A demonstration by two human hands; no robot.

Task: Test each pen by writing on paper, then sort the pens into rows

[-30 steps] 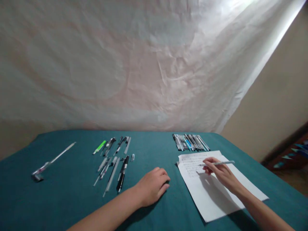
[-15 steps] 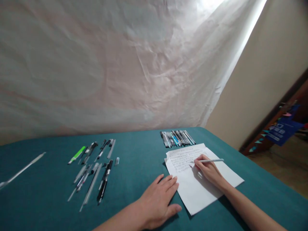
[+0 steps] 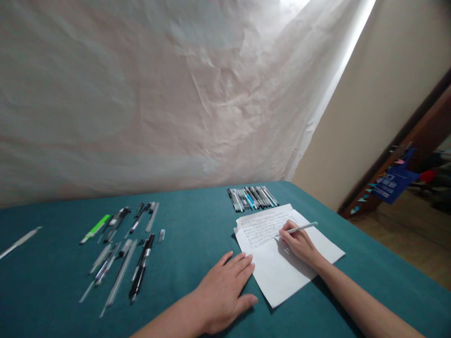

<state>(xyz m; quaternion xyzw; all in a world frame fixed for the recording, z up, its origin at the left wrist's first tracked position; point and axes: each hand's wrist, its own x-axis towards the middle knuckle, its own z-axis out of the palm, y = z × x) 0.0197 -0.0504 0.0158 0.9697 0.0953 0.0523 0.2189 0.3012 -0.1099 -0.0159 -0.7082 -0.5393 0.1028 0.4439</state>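
Observation:
My right hand (image 3: 298, 244) grips a slim whitish pen (image 3: 303, 227), its tip end down at the paper and its back end pointing to the right. Under that hand lie white paper sheets (image 3: 278, 286), stacked slightly askew, with lines of small handwriting across the upper part. My left hand (image 3: 227, 291) rests flat on the table with its fingers apart, fingertips at the left edge of the sheets. It holds nothing. The exact pen tip is too small to make out.
Beyond the paper a tight row of pens (image 3: 252, 198) lies on the green tablecloth (image 3: 190, 220). To the left are loose pen parts, a black pen (image 3: 143, 267), a green highlighter (image 3: 95, 228) and a long whitish strip (image 3: 21, 241). A pale sheet (image 3: 158, 94) hangs behind.
The whole view has shifted, so things sit further left in it. The pen in my right hand leans at a steeper angle. My left hand stays flat at the paper's edge.

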